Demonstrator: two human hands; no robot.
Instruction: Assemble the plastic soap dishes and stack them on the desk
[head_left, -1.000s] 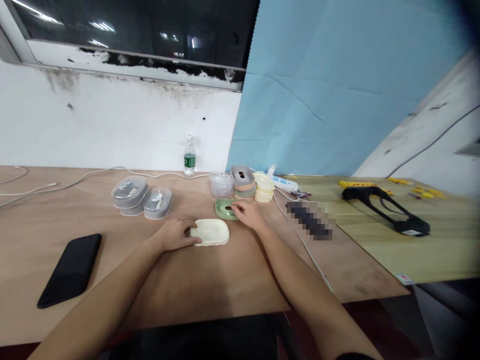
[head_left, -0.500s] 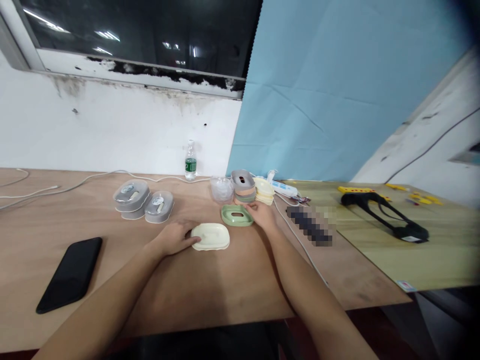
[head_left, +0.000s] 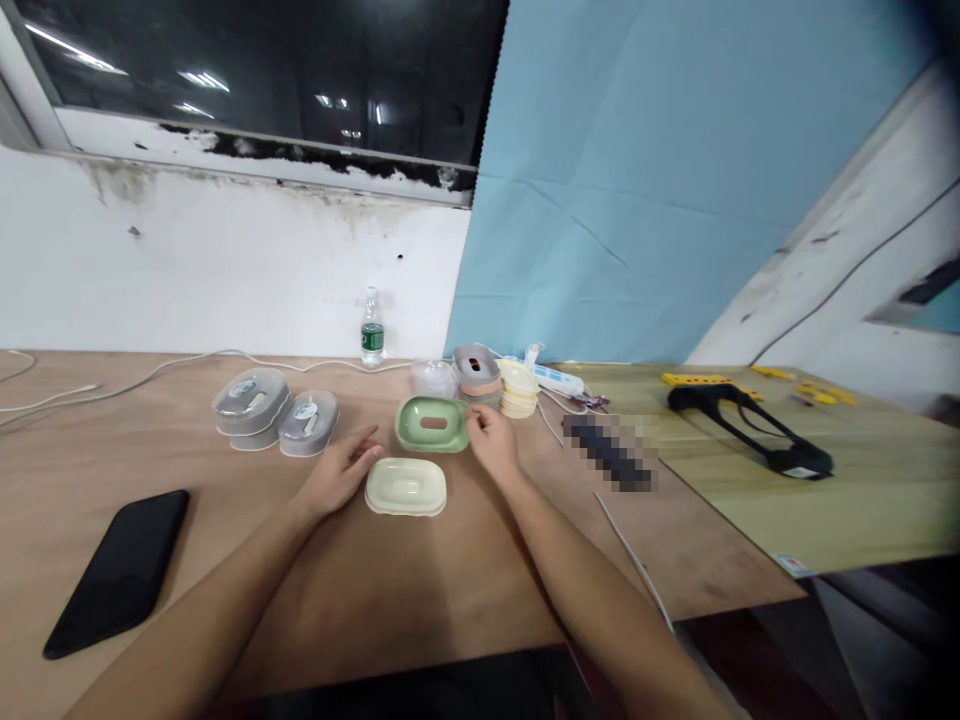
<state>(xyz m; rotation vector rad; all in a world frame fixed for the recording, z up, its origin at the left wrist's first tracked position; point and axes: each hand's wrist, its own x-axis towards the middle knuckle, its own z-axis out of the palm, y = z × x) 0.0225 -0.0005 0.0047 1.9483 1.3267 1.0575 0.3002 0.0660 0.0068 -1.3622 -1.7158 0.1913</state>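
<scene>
My right hand [head_left: 491,440] pinches the right end of a green oval tray [head_left: 411,436] that has a slot in its middle. The tray is behind a cream oval dish [head_left: 406,487], which lies on the table. My left hand [head_left: 343,472] is just left of the dish, fingers apart and holding nothing. Behind the green tray stand a stack of grey, peach and green trays [head_left: 475,364], a stack of cream dishes [head_left: 517,388] and some clear plastic covers [head_left: 433,378].
Several lidded grey boxes [head_left: 308,424] stand at the left, behind a black phone [head_left: 120,570]. A water bottle [head_left: 372,330] is against the wall. To the right are a white power strip [head_left: 559,380], a pixelated dark object [head_left: 607,452], cables and a black strap-like frame [head_left: 757,430].
My right hand has drawn the green tray leftward, away from the stack, to behind the cream dish. My left hand has come off the dish's edge. The view has shifted slightly.
</scene>
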